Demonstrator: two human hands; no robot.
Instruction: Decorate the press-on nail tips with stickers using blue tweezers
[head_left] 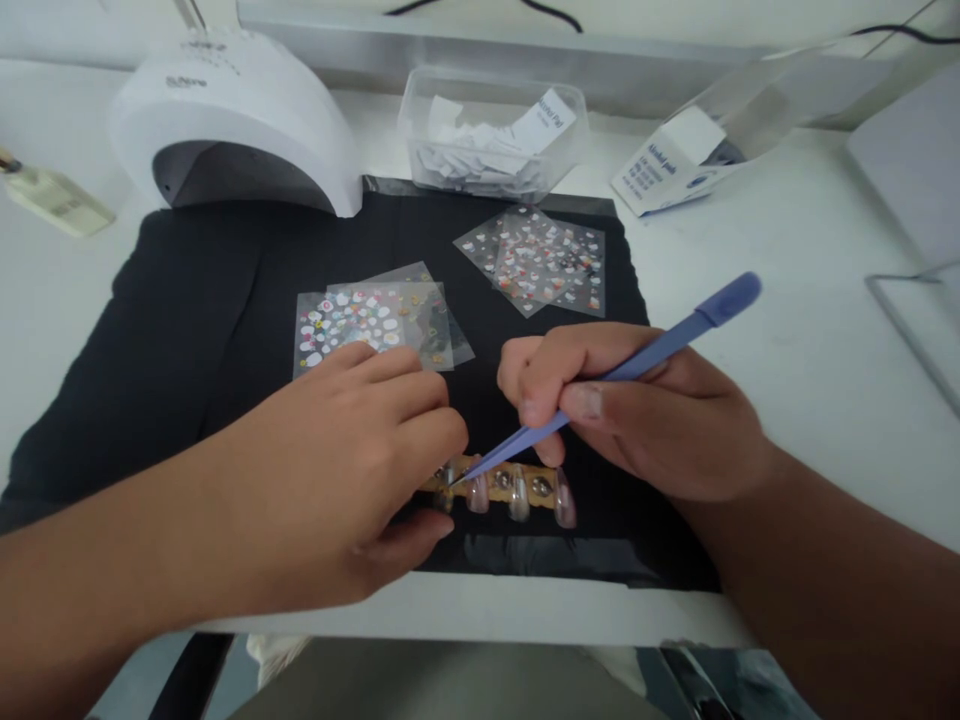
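The right hand (637, 415) pinches the tweezers (664, 342), tips at a nail (445, 498) on the strip (529, 476) over the mat (225, 390); the left hand (367, 450) curls there, pinching or not I cannot tell, and a slip might scratch it.

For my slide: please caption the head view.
Tweezers in the right grip point at false nails on a strip at the left grip, over black cloth.

Sticker sheets (547, 260) on the cloth (202, 290) — nail strip (517, 492) in front, lamp (247, 110) behind left, carton (664, 170) behind right
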